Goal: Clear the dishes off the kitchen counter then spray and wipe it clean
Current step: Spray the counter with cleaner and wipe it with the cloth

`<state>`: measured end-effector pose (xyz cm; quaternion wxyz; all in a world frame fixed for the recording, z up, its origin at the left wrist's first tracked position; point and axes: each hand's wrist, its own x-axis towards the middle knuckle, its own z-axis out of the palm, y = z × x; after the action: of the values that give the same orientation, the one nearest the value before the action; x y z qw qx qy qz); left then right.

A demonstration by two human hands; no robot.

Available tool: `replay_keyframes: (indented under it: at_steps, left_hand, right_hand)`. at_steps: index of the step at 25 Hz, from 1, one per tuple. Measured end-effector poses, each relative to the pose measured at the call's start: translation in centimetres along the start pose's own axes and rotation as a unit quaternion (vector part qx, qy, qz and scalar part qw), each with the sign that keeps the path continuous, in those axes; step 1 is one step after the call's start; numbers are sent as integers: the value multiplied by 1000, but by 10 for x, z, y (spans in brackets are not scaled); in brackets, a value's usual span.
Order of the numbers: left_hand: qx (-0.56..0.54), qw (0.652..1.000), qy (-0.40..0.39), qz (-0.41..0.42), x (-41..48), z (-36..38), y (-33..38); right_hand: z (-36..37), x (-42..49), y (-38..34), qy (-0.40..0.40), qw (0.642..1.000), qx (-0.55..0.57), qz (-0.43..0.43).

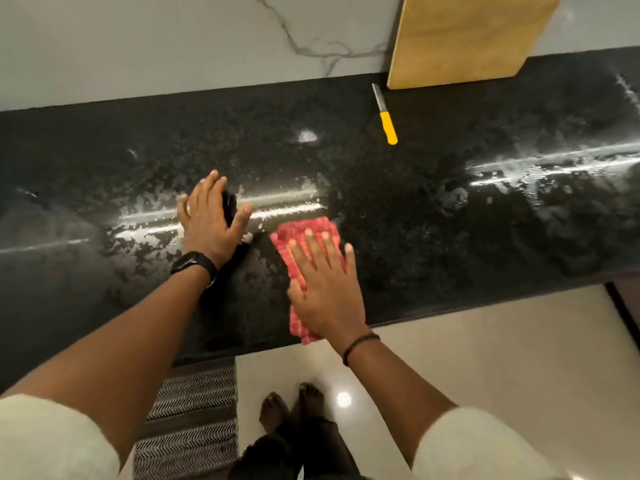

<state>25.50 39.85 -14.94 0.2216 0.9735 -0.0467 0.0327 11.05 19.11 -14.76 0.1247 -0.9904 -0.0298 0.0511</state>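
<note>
Head: red cloth (311, 233) beneath flat right grip (325, 285).

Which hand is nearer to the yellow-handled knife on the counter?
Right. The right hand, flat on the red cloth, is in front of the knife, slightly to its left; the left hand sits much farther left.

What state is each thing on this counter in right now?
Counter: wet, streaked with spray.
Right hand: open, pressing down flat.
Red cloth: spread flat beneath it.
Left hand: open, fingers spread.
Knife: lying flat, untouched.
Cutting board: leaning against the wall.
</note>
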Motion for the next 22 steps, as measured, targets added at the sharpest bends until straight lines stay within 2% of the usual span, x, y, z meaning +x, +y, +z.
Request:
replay_keyframes:
  at_steps: [4,7,9,14,22]
  left_hand:
    - [-19,998,-54,-24,-44,12,45]
    - [-10,998,-62,-4,-56,14,57]
    - [-17,998,-56,-7,-51,12,56]
    - [-6,998,-61,-2,-48,17,56]
    - [1,999,-49,-5,-41,18,52]
  right_hand:
    - [-15,-56,78,-6,996,-41,84]
    - [-35,-39,136,15,983,-53,177]
    - [-43,-13,161,23,977,-63,204]
    - [-48,63,167,32,973,-70,219]
    - [-49,137,135,23,985,-64,161]
